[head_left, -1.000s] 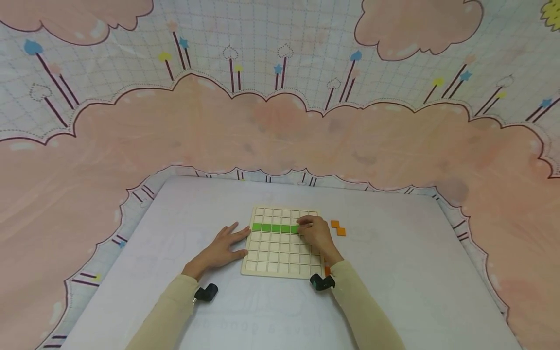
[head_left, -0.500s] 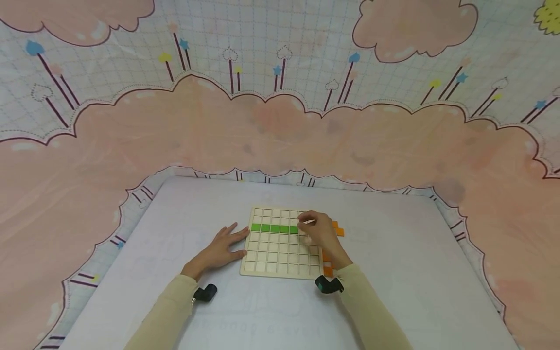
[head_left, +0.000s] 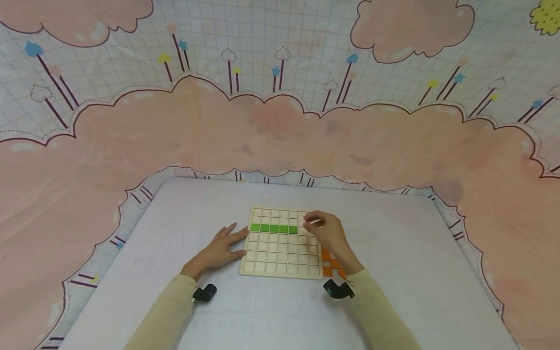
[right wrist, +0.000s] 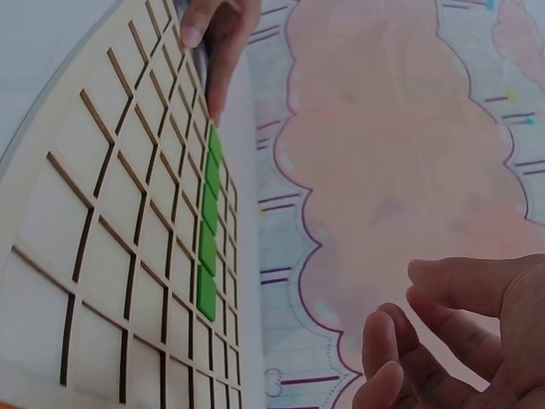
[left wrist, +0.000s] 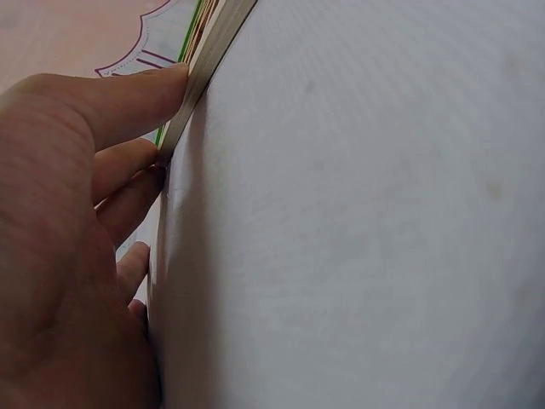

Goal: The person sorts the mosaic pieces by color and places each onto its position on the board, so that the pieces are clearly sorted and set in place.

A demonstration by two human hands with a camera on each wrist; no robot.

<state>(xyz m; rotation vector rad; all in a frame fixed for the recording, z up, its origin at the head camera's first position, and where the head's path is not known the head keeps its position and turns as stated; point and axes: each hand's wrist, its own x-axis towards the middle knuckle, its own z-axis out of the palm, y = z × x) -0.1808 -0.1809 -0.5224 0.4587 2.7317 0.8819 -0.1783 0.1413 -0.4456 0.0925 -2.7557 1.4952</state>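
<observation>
A pale wooden grid board lies on the table, and a row of several green square tiles sits in its cells from the left edge toward the right. My left hand rests beside the board with fingers spread and straight. In the left wrist view, the left thumb touches the board's side edge. My right hand hovers over the board's upper right corner, its fingers loosely bent. In the right wrist view, the right hand shows nothing between thumb and fingers, apart from the green tiles.
Several orange pieces lie against the board's lower right side, partly under the right forearm. Each wrist carries a black camera, such as the right wrist's camera. A patterned cloth rises behind the white tabletop.
My right hand has drawn back to the right from the end of the green row. It now covers the upper orange pieces and uncovers more lower ones. My left hand stays in place.
</observation>
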